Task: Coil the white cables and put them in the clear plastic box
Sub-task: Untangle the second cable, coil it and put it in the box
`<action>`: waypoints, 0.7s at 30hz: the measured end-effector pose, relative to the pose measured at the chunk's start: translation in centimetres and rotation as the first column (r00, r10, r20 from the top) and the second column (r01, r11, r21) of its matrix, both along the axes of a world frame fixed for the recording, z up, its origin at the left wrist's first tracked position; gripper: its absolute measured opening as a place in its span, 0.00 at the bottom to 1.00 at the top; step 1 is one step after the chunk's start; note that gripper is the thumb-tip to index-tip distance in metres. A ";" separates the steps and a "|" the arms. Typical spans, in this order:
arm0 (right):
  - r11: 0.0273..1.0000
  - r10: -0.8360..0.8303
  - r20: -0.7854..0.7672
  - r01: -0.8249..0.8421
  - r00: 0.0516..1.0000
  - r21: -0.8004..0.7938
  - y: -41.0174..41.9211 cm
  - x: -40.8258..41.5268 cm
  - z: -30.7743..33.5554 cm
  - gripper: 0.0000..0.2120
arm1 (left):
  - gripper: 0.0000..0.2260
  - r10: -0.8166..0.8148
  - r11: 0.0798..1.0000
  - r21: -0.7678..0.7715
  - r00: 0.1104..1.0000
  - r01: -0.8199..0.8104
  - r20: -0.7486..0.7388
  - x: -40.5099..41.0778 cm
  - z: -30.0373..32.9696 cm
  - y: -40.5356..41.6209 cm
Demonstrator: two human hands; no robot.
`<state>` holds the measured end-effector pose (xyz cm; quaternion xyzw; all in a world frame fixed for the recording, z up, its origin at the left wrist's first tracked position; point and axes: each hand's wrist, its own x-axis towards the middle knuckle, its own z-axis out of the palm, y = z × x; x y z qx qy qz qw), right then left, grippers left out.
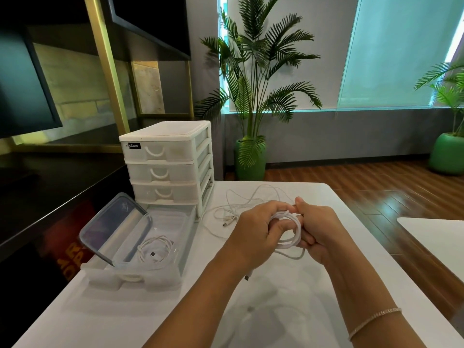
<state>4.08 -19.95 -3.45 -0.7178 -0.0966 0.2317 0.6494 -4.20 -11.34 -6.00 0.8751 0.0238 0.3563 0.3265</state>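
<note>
- White tabletop [313, 285], frame centre.
- Done: one coiled cable [155, 248] inside clear plastic box [180, 222], lower left.
- Underway: left hand [253, 229] and right hand [319, 229], fingers curled, gripping second coil [292, 234].
- Left: loose cables [233, 212] behind.

A small black label [133, 146] on the top left front of the white drawer unit [165, 162] reads "abox" in white letters, with a few smaller characters before it too blurred to read. Orange-red lettering [71, 257] shows on the dark surface left of the table, but it cannot be made out.
</note>
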 end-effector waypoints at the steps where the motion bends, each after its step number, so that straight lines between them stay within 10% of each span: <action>1: 1.000 0.009 -0.019 -0.009 1.000 0.016 0.0 0.0 0.0 0.17 | 0.12 0.015 1.000 0.000 1.000 -0.015 0.017 0.0 -0.1 0.1; 21: 0.941 0.336 0.189 -0.339 0.923 -0.019 -1.0 -1.0 0.6 0.06 | 0.17 0.231 0.938 -0.231 0.963 -0.259 -0.139 0.1 0.2 0.8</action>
